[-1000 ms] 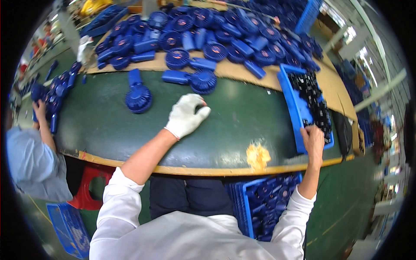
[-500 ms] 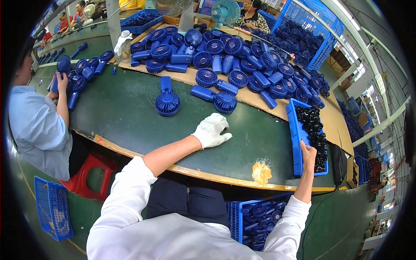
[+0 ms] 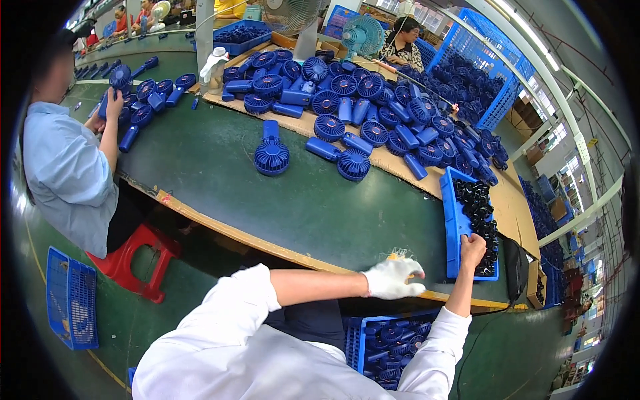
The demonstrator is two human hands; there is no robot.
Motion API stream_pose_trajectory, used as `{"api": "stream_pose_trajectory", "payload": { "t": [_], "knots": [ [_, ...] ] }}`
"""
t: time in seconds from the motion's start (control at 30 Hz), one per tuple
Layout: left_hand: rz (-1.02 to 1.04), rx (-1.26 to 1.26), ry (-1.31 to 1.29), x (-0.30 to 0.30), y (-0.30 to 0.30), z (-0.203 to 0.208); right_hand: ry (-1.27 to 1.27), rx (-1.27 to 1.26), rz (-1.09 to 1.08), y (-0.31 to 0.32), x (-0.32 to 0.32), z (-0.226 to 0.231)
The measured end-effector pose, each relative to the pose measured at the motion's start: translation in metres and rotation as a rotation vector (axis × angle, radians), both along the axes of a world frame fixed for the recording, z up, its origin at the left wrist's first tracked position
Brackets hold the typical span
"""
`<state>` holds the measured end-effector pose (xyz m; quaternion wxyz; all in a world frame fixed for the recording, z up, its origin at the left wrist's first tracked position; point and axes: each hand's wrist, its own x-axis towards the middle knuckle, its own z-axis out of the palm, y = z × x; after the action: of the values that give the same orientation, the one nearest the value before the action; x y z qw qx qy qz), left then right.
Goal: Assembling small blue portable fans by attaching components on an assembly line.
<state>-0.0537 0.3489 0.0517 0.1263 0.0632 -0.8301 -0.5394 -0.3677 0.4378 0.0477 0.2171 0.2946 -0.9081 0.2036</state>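
"At the blue tray [image 3: 453,227] in the head view, how do we find our two hands?"

"Our bare right hand [image 3: 473,251] is at the tray's near end, its fingers curled in. They hide what may be inside them, so we cannot tell whether it grips anything. Our gloved left hand [image 3: 396,277] hovers to the left of the tray's near end, loosely cupped, with nothing in it that we can see."

"And which way do the black parts [image 3: 476,199] lie from us?"

"Inside the tray, mostly along its right side, beside our right hand and on beyond it. That hand is the nearer one; the left is outside the tray. The tray's long axis runs away from us, and the parts lie strung along it."

"What lies left of the tray?"

"On the green tabletop [image 3: 320,213] we see two loose fans [image 3: 353,165]: the one nearer the tray slants its handle away from it, the other points its handle away from us. Beyond them, behind and left of the tray, is a heap of blue fans [image 3: 343,86]."

"Any writing we can read?"

"None. The hubs in the heap carry small reddish marks, too tiny for us to make out."
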Motion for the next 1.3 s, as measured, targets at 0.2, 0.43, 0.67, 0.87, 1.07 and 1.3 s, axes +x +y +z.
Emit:
{"api": "stream_pose_trajectory", "payload": {
  "t": [0.2, 0.43, 0.67, 0.87, 1.07, 1.3],
  "knots": [
    [-0.017, 0.212, 0.091, -0.035, 0.054, -0.022, -0.186, 0.222, -0.135, 0.000, -0.004, 0.014],
    [-0.093, 0.286, 0.117, -0.079, 0.087, -0.030, -0.105, 0.141, -0.067, -0.008, -0.008, -0.006],
    [-0.199, 0.895, 0.155, -0.088, 0.101, -0.054, 0.101, -0.175, -0.036, -0.023, 0.001, -0.004],
    [-0.043, 0.501, 0.025, -0.065, 0.117, -0.056, 0.190, -0.256, -0.076, -0.012, -0.018, -0.007],
    [-0.272, 0.412, 0.080, -0.034, 0.130, -0.066, 0.307, -0.397, -0.069, -0.019, -0.007, 0.000],
    [-0.377, 0.084, 0.073, 0.009, 0.095, -0.054, 0.609, -0.466, 0.293, -0.089, 0.084, 0.007]
  ]
}}
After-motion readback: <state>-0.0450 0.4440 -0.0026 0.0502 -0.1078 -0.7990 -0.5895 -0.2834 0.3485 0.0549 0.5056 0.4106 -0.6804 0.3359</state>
